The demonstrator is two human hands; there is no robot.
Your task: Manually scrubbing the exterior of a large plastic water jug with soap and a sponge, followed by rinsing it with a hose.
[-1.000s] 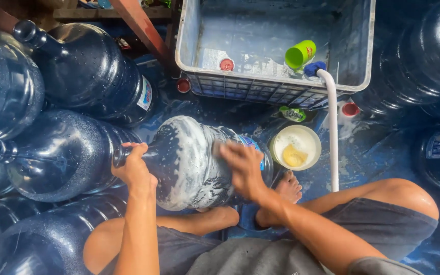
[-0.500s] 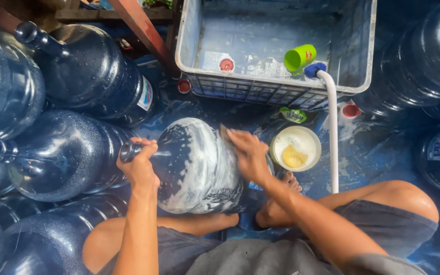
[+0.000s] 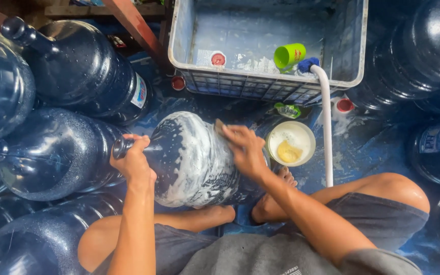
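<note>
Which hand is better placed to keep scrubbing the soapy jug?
Right hand: it presses a scrub pad onto the soapy jug. Left hand grips the neck, likely steadying it.

The person wears a grey short-sleeved shirt [image 3: 260,259] with a small line of pale print low on its front, and the sleeve at the right shoulder ends well above the elbow. Dark grey shorts [image 3: 367,216] of thin cloth, creased and darkened in patches, cover both thighs and stop above the knees. Both forearms are bare from elbow to wrist, the 2 feet [image 3: 273,196] are bare, and neither the left hand [image 3: 134,162] nor the right hand [image 3: 245,148] wears a glove, ring or watch.
</note>
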